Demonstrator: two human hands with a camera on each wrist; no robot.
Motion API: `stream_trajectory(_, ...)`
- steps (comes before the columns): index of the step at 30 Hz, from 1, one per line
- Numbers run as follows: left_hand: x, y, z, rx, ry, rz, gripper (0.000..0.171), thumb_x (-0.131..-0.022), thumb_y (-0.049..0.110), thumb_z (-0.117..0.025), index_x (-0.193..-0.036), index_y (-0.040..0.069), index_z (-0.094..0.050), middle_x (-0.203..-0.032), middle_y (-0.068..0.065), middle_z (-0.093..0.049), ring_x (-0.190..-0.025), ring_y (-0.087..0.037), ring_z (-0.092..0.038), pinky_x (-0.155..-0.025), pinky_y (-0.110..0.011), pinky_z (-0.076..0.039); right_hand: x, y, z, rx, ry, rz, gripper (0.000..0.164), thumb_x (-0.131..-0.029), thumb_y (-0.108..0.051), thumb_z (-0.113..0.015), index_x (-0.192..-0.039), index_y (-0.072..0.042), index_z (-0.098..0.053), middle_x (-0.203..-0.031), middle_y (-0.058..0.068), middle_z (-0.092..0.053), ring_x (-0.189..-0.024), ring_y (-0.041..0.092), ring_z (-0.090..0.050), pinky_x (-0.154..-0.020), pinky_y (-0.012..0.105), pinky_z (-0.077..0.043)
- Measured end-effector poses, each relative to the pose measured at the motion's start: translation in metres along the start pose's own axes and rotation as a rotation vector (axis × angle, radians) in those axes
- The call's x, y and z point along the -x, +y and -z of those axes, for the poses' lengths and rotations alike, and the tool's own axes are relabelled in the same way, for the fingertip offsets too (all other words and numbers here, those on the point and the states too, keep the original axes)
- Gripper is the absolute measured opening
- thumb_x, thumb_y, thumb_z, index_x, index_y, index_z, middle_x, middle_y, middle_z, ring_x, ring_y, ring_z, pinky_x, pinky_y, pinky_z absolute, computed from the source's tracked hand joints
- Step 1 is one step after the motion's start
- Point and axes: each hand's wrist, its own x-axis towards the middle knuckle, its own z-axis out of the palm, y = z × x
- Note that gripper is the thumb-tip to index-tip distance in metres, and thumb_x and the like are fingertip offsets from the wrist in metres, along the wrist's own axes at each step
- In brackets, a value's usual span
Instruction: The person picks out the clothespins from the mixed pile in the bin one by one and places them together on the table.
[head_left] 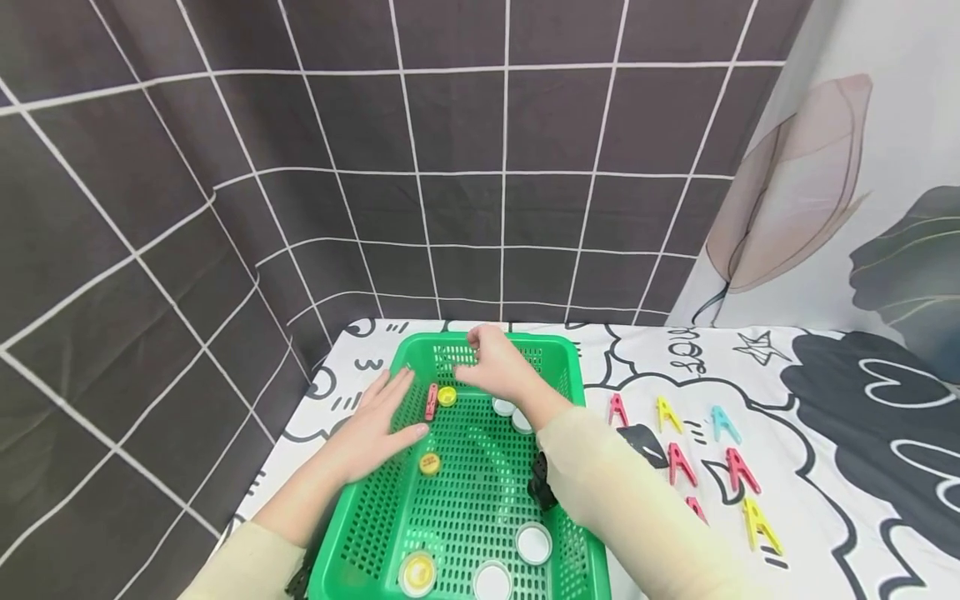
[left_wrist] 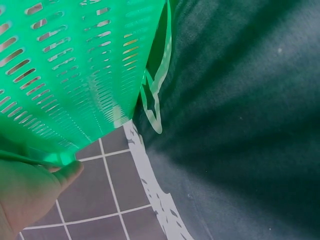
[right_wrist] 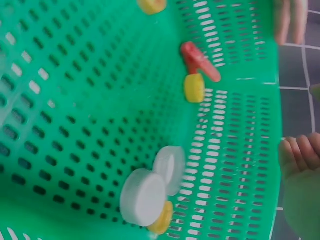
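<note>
A green plastic basket (head_left: 594,575) with slotted walls lies below both hands. My left hand (head_left: 375,429) rests on its left rim, fingers straight. In the left wrist view that hand (left_wrist: 30,192) touches the rim from outside. Over the basket's far end is my right hand (head_left: 498,367), fingers loosely curved with a gap to the thumb; nothing shows between them. Below are a red clothespin (head_left: 431,402), a yellow bottle cap (head_left: 447,396) and white caps (head_left: 521,421), seen closer in the right wrist view beside another white cap (right_wrist: 143,197). A second yellow cap (head_left: 429,463) lies mid-basket.
Near the basket's front lie white caps (head_left: 534,542) and a yellow-centred cap (head_left: 417,573). Several clothespins, including a yellow one (head_left: 762,527) and a blue one (head_left: 724,423), lie on the patterned cloth (head_left: 637,387) to the right. A dark gridded curtain (head_left: 450,208) hangs behind.
</note>
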Motion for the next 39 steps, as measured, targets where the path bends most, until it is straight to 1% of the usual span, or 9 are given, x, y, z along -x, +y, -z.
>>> stream_trajectory(2,0.001,-0.001,-0.001,-0.012,0.002,0.008,0.081,-0.090,0.051,-0.053,-0.149,0.005,-0.021,-0.155,-0.011,-0.018,-0.141,-0.034,-0.002,-0.103,-0.066,-0.017,-0.001,0.002,-0.004,0.032,-0.041,0.014,0.057,-0.078,-0.016,-0.064,-0.125,0.011,-0.046,-0.119,0.022,-0.054,-0.106,0.030,-0.055,-0.091,0.040,-0.048)
stream_trajectory(5,0.002,-0.001,0.000,-0.024,0.005,0.015,0.081,-0.090,0.052,-0.053,-0.149,0.006,-0.021,-0.155,-0.010,-0.017,-0.142,-0.033,-0.002,-0.103,-0.066,-0.018,-0.001,0.001,-0.009,0.060,-0.099,0.011,0.060,-0.079,-0.019,-0.065,-0.128,0.009,-0.045,-0.122,0.021,-0.052,-0.107,0.030,-0.054,-0.092,0.040,-0.047)
stream_trajectory(9,-0.001,0.002,-0.001,-0.023,0.002,-0.003,0.081,-0.091,0.050,-0.053,-0.149,0.005,-0.021,-0.155,-0.010,-0.018,-0.142,-0.033,-0.002,-0.103,-0.065,-0.018,0.001,0.004,-0.015,0.101,-0.125,-0.012,0.064,-0.078,-0.022,-0.067,-0.131,0.006,-0.044,-0.125,0.018,-0.051,-0.111,0.029,-0.053,-0.095,0.039,-0.045)
stream_trajectory(15,0.000,0.001,0.000,-0.020,0.007,-0.002,0.078,-0.091,0.044,-0.056,-0.149,0.004,-0.022,-0.154,-0.011,-0.019,-0.142,-0.033,-0.003,-0.104,-0.065,-0.018,-0.002,0.006,-0.033,0.189,-0.193,0.037,0.065,-0.079,-0.025,-0.065,-0.133,0.004,-0.044,-0.127,0.015,-0.052,-0.116,0.026,-0.051,-0.099,0.037,-0.042)
stream_trajectory(20,-0.001,0.002,0.000,-0.010,-0.001,0.003,0.079,-0.091,0.047,-0.054,-0.149,0.005,-0.021,-0.155,-0.010,-0.018,-0.142,-0.032,-0.003,-0.103,-0.065,-0.018,-0.006,0.009,-0.041,0.251,-0.235,0.046,0.063,-0.081,-0.025,-0.066,-0.134,0.002,-0.044,-0.130,0.014,-0.051,-0.119,0.026,-0.049,-0.102,0.036,-0.040)
stream_trajectory(26,-0.002,0.004,0.002,-0.009,-0.012,-0.001,0.081,-0.091,0.053,-0.050,-0.149,0.005,-0.020,-0.155,-0.011,-0.018,-0.142,-0.032,-0.002,-0.104,-0.065,-0.018,-0.011,0.010,-0.042,0.278,-0.276,0.041,0.065,-0.083,-0.023,-0.067,-0.137,0.001,-0.042,-0.135,0.014,-0.048,-0.125,0.026,-0.045,-0.105,0.037,-0.035)
stream_trajectory(31,-0.004,0.005,0.002,-0.018,-0.006,-0.014,0.078,-0.092,0.047,-0.053,-0.149,0.005,-0.021,-0.155,-0.011,-0.018,-0.142,-0.032,-0.002,-0.104,-0.064,-0.018,-0.014,0.010,-0.044,0.291,-0.303,0.058,0.067,-0.083,-0.029,-0.069,-0.137,0.001,-0.043,-0.136,0.015,-0.048,-0.126,0.027,-0.044,-0.107,0.037,-0.033)
stream_trajectory(34,-0.005,0.004,0.002,-0.016,-0.002,-0.017,0.077,-0.092,0.043,-0.055,-0.149,0.005,-0.021,-0.155,-0.011,-0.018,-0.142,-0.032,-0.002,-0.104,-0.064,-0.018,-0.014,0.011,-0.047,0.290,-0.313,0.052,0.069,-0.083,-0.030,-0.069,-0.138,0.001,-0.042,-0.137,0.015,-0.047,-0.128,0.027,-0.042,-0.107,0.037,-0.032)
stream_trajectory(39,-0.003,0.002,0.000,-0.016,-0.006,0.000,0.078,-0.092,0.045,-0.055,-0.149,0.006,-0.020,-0.155,-0.011,-0.017,-0.142,-0.032,-0.002,-0.104,-0.064,-0.017,-0.015,0.014,-0.056,0.307,-0.332,0.056,0.069,-0.083,-0.032,-0.069,-0.138,0.000,-0.042,-0.138,0.014,-0.047,-0.128,0.026,-0.042,-0.107,0.036,-0.033)
